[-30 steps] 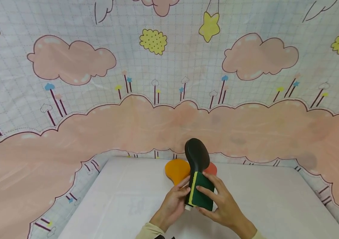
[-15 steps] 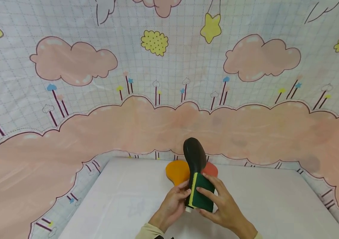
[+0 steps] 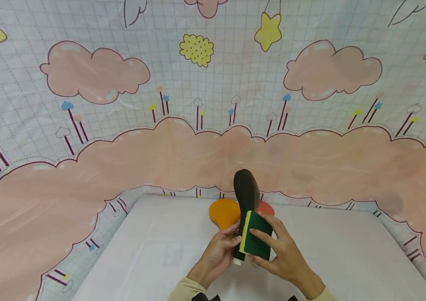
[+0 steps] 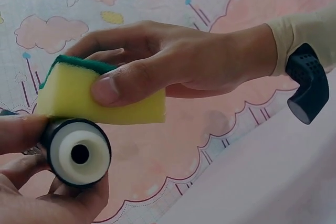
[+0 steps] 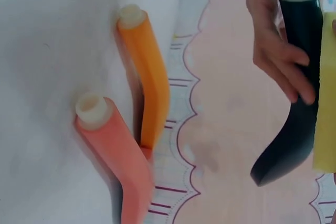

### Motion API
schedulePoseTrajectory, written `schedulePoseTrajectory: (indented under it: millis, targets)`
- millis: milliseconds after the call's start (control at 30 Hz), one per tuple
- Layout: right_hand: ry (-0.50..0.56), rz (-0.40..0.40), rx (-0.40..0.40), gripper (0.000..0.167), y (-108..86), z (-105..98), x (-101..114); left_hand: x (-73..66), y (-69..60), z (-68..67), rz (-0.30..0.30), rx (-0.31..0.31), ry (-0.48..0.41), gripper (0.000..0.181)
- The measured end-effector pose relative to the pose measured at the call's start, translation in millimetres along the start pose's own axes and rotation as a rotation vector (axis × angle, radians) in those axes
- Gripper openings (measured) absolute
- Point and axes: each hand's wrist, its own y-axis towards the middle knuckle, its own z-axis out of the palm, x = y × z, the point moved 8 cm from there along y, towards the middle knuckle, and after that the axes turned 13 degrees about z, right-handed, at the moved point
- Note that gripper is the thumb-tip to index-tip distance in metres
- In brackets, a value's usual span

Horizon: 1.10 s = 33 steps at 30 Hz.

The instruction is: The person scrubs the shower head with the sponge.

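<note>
My left hand point(image 3: 214, 253) grips the handle of a black shower head point(image 3: 246, 190), its round head pointing up and away and its pale connector end down toward me. My right hand point(image 3: 290, 261) pinches a sponge point(image 3: 256, 247) with a dark green scouring side and a yellow side. In the left wrist view, the yellow side of the sponge point(image 4: 68, 95) lies against the top of the handle, beside the pale hollow connector point(image 4: 65, 156). The right wrist view shows the left fingers point(image 5: 286, 69) along the black handle point(image 5: 302, 24).
On the white table point(image 3: 153, 242) behind the hands lie an orange shower head point(image 3: 223, 213) and a coral-red shower head point(image 3: 266, 207), partly hidden by the black one. A patterned cloth point(image 3: 198, 154) with clouds and stars hangs beyond the table's far edge.
The sponge has slid a little up the handle, toward the round head, baring more of the lower end. My left hand keeps its grip, nearly still.
</note>
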Motion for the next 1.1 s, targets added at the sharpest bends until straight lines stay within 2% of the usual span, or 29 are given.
schedulePoseTrajectory:
  millis: [200,367,667,867,1100]
  targets:
    - [0.042,-0.009,-0.034,0.068,0.9,-6.0,-5.1,4.3,-0.3,1.5,-0.026,-0.014,0.019,0.052]
    - [0.062,-0.030,-0.064,0.065,-0.9,-5.6,-4.4,5.2,1.5,2.3,-0.022,-0.022,0.007,0.053]
    - [0.091,-0.047,-0.046,0.054,-3.5,1.9,1.6,5.9,5.2,1.4,0.008,-0.035,-0.011,0.054]
    - [0.086,-0.067,-0.042,0.052,-7.8,7.3,7.1,6.1,5.4,-1.2,0.024,-0.048,-0.007,0.050]
    - [0.057,-0.089,-0.035,0.054,-10.3,7.7,9.0,5.8,4.7,-0.2,0.004,-0.015,-0.001,0.052]
